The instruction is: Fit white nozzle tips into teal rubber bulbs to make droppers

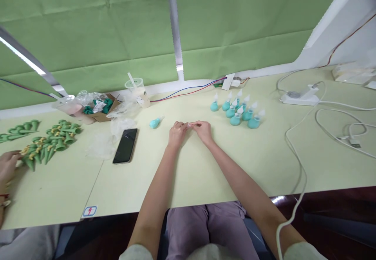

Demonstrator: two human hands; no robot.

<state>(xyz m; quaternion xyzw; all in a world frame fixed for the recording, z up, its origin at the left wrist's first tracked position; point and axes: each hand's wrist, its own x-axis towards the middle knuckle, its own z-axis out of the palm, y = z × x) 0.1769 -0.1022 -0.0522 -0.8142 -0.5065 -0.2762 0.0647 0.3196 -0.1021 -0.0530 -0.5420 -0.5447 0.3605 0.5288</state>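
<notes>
My left hand and my right hand meet over the middle of the table. Their fingertips pinch a small whitish, see-through piece between them; most of it is hidden, so its exact kind cannot be made out. Left of my hands, a teal squeeze bulb with a clear nozzle lies on its side. To the right and farther back stand several teal squeeze bulbs, upright in a cluster, each with a translucent pointed nozzle.
A black phone, plastic bags, drink cups and a small cardboard box are to the left. Beyond them, a co-worker's hand touches green cone-shaped parts. A power strip and white cables lie right.
</notes>
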